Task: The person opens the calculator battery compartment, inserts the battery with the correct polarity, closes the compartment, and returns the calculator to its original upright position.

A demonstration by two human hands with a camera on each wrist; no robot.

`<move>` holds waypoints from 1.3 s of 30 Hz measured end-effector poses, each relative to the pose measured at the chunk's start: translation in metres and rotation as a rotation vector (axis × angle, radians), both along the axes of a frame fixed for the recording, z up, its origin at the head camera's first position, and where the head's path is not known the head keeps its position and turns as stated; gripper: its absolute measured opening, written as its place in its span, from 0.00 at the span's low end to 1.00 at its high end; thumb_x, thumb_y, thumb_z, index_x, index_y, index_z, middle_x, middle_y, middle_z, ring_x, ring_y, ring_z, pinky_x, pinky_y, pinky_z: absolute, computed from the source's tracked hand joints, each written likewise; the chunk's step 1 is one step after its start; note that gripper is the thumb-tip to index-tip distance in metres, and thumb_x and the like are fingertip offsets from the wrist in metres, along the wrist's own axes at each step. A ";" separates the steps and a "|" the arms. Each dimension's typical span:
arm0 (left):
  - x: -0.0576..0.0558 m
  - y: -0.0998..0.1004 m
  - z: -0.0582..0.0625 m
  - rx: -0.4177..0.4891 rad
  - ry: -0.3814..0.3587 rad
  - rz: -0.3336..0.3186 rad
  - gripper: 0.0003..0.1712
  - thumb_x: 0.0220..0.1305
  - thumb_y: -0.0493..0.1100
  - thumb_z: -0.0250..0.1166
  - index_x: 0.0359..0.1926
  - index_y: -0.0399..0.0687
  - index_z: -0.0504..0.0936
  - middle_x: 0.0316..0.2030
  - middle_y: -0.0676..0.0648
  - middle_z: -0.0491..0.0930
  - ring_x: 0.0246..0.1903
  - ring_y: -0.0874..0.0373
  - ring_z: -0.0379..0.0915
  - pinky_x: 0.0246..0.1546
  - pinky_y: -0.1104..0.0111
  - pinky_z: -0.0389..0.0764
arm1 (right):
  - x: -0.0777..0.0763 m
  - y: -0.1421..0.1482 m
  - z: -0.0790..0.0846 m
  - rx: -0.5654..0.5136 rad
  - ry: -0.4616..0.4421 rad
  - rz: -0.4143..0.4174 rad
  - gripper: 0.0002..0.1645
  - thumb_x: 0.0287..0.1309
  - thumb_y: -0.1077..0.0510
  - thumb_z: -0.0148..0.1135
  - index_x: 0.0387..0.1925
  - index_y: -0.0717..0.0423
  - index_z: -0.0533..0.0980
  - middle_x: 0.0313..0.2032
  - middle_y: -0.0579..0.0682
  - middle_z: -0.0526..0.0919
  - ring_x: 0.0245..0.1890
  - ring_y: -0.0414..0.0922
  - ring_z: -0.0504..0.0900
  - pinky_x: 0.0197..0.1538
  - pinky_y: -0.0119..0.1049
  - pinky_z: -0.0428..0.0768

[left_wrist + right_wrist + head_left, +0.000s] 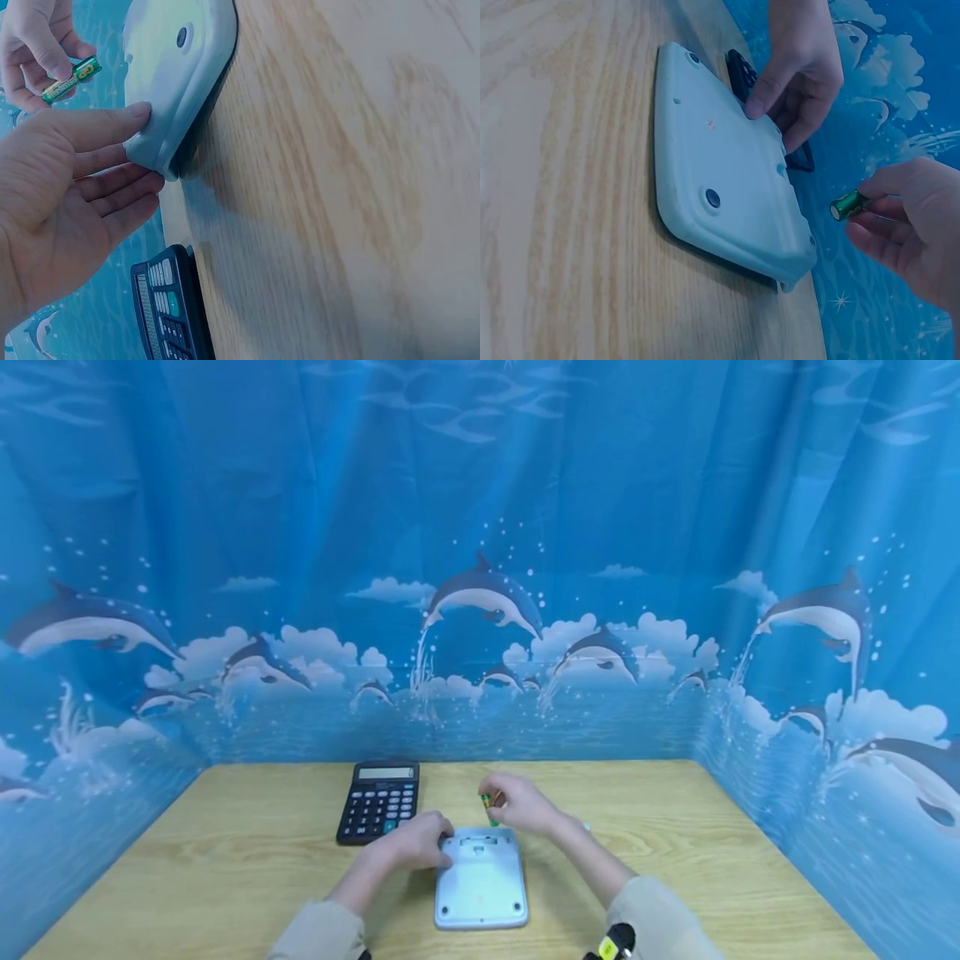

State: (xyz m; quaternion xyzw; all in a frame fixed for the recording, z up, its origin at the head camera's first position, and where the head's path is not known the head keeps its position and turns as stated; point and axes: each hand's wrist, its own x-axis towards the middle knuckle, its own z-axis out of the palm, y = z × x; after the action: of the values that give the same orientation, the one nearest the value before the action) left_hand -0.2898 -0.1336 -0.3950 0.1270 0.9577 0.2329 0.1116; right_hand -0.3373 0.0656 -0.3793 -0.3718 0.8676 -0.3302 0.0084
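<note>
A white device (480,887) lies underside up on the table, round dark feet showing near its front corners. At its far end is an uncovered battery slot (478,840). My left hand (420,843) grips the device's left edge; in the left wrist view the thumb lies on top and the fingers (124,196) curl below the edge. Just beyond the far end, my right hand (525,806) pinches a green battery (492,817) between thumb and fingers. The right wrist view shows the battery's (846,206) flat silver end, held apart from the device.
A black desk calculator (378,802) lies face up at the back left, close to my left hand. Some small pale thing (587,827) peeks out behind my right forearm. The wooden table (637,793) ends at a blue dolphin-print curtain (480,718).
</note>
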 end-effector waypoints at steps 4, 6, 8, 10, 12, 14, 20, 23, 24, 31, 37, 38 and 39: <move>-0.001 0.000 -0.001 0.007 0.000 -0.004 0.25 0.47 0.42 0.71 0.48 0.38 0.78 0.42 0.44 0.78 0.44 0.51 0.74 0.48 0.56 0.76 | 0.003 -0.004 -0.003 0.068 0.015 0.024 0.15 0.50 0.68 0.61 0.42 0.56 0.76 0.36 0.46 0.79 0.35 0.37 0.76 0.38 0.28 0.77; -0.001 -0.001 -0.002 0.008 0.004 -0.009 0.25 0.47 0.42 0.71 0.48 0.38 0.78 0.42 0.44 0.78 0.44 0.51 0.74 0.48 0.56 0.76 | 0.005 -0.006 -0.003 0.098 0.059 0.050 0.14 0.50 0.67 0.62 0.41 0.56 0.76 0.35 0.44 0.79 0.34 0.36 0.76 0.38 0.27 0.77; -0.002 -0.001 -0.001 0.006 0.006 -0.013 0.25 0.47 0.42 0.71 0.48 0.38 0.78 0.42 0.44 0.78 0.44 0.51 0.74 0.48 0.56 0.76 | 0.007 -0.007 -0.002 0.123 0.108 0.079 0.14 0.51 0.67 0.62 0.41 0.57 0.76 0.35 0.45 0.80 0.34 0.36 0.76 0.37 0.26 0.77; -0.002 -0.002 -0.001 0.004 0.006 -0.016 0.25 0.47 0.42 0.71 0.48 0.38 0.78 0.42 0.44 0.78 0.44 0.51 0.74 0.48 0.56 0.76 | 0.008 -0.008 -0.002 0.145 0.142 0.104 0.14 0.51 0.67 0.62 0.42 0.57 0.76 0.36 0.45 0.80 0.34 0.36 0.76 0.38 0.25 0.77; -0.002 -0.002 -0.002 0.003 0.006 -0.019 0.25 0.47 0.42 0.71 0.48 0.38 0.78 0.42 0.44 0.78 0.44 0.51 0.74 0.48 0.56 0.76 | 0.009 -0.009 -0.002 0.160 0.165 0.123 0.14 0.52 0.67 0.62 0.42 0.58 0.77 0.37 0.45 0.80 0.35 0.36 0.76 0.38 0.25 0.77; -0.002 -0.002 -0.001 0.005 0.006 -0.022 0.25 0.47 0.42 0.71 0.48 0.38 0.78 0.42 0.44 0.78 0.44 0.51 0.74 0.48 0.56 0.76 | 0.010 -0.010 -0.002 0.174 0.174 0.130 0.14 0.52 0.67 0.61 0.43 0.58 0.77 0.38 0.45 0.80 0.36 0.35 0.76 0.39 0.25 0.76; -0.001 -0.001 -0.001 0.021 0.001 -0.023 0.25 0.47 0.41 0.71 0.48 0.37 0.78 0.42 0.44 0.78 0.43 0.51 0.74 0.48 0.56 0.76 | 0.009 -0.011 -0.003 0.188 0.176 0.139 0.14 0.53 0.66 0.61 0.43 0.57 0.77 0.38 0.43 0.80 0.36 0.34 0.76 0.39 0.24 0.76; -0.002 -0.001 -0.001 0.019 0.002 -0.022 0.24 0.47 0.41 0.71 0.47 0.37 0.78 0.41 0.45 0.78 0.42 0.52 0.74 0.47 0.57 0.76 | 0.009 -0.012 -0.004 0.190 0.176 0.145 0.13 0.53 0.66 0.61 0.43 0.57 0.77 0.38 0.44 0.80 0.36 0.34 0.76 0.39 0.24 0.76; -0.002 -0.001 0.000 0.018 0.000 -0.020 0.24 0.47 0.41 0.71 0.47 0.38 0.78 0.41 0.45 0.78 0.42 0.52 0.74 0.47 0.57 0.76 | 0.008 -0.013 -0.005 0.191 0.176 0.146 0.13 0.53 0.66 0.61 0.43 0.57 0.77 0.38 0.44 0.80 0.36 0.34 0.76 0.39 0.24 0.76; -0.002 0.000 0.000 0.028 0.006 -0.026 0.24 0.47 0.40 0.71 0.47 0.38 0.79 0.40 0.46 0.77 0.42 0.53 0.74 0.47 0.57 0.76 | 0.007 -0.014 -0.003 0.224 0.181 0.173 0.14 0.54 0.66 0.61 0.43 0.56 0.78 0.39 0.44 0.80 0.36 0.33 0.76 0.39 0.23 0.75; -0.001 -0.001 0.000 0.022 0.004 -0.022 0.24 0.47 0.41 0.71 0.47 0.38 0.78 0.40 0.46 0.77 0.41 0.53 0.74 0.47 0.58 0.77 | 0.006 -0.016 -0.004 0.258 0.192 0.195 0.13 0.53 0.66 0.62 0.42 0.56 0.79 0.37 0.44 0.81 0.33 0.33 0.75 0.37 0.22 0.75; -0.001 -0.001 0.000 0.025 0.002 -0.022 0.24 0.47 0.41 0.71 0.47 0.38 0.78 0.41 0.46 0.77 0.42 0.53 0.74 0.47 0.58 0.77 | 0.005 -0.017 -0.004 0.262 0.193 0.196 0.12 0.52 0.66 0.62 0.41 0.55 0.79 0.36 0.44 0.81 0.33 0.33 0.75 0.36 0.22 0.75; -0.001 -0.002 0.001 0.027 0.002 -0.022 0.24 0.47 0.41 0.71 0.47 0.38 0.78 0.41 0.46 0.77 0.42 0.53 0.74 0.47 0.58 0.77 | 0.005 -0.017 -0.004 0.268 0.194 0.194 0.12 0.52 0.66 0.62 0.41 0.55 0.80 0.36 0.44 0.80 0.33 0.33 0.74 0.36 0.22 0.74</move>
State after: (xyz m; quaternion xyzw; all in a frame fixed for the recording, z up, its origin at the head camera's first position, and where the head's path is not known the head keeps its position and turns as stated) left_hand -0.2909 -0.1353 -0.3944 0.1394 0.9532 0.2441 0.1113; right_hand -0.3323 0.0486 -0.3832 -0.4791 0.8607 -0.1720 0.0060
